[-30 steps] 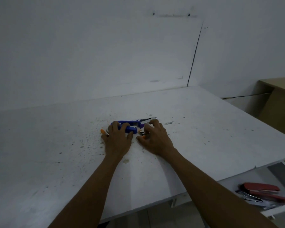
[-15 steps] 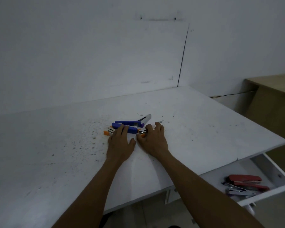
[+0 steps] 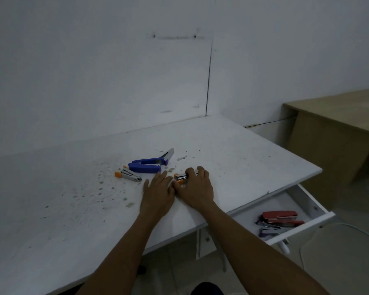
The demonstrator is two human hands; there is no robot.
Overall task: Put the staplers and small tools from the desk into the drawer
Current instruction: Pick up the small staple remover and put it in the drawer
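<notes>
I am curling my right hand (image 3: 195, 188), fingers closing on the small orange-tipped stapler (image 3: 182, 177) mid-bench (image 3: 243, 158); my left hand (image 3: 158, 193) is lying flat, released. A loose pinch could be dropping it (the open drawer (image 3: 307, 201) is waiting near right, its path unobstructed).

two staplers (image 3: 146, 166) on desk (image 3: 232, 158) behind hands, open drawer (image 3: 307, 209) at right below

Blue stapler (image 3: 146, 165) lies hinged open on white desk (image 3: 232, 158); small orange-ended stapler (image 3: 128, 175) just left of it — another (image 3: 182, 177) under fingers. Open drawer (image 3: 307, 201) (lower right) holds red stapler (image 3: 280, 217).
</notes>
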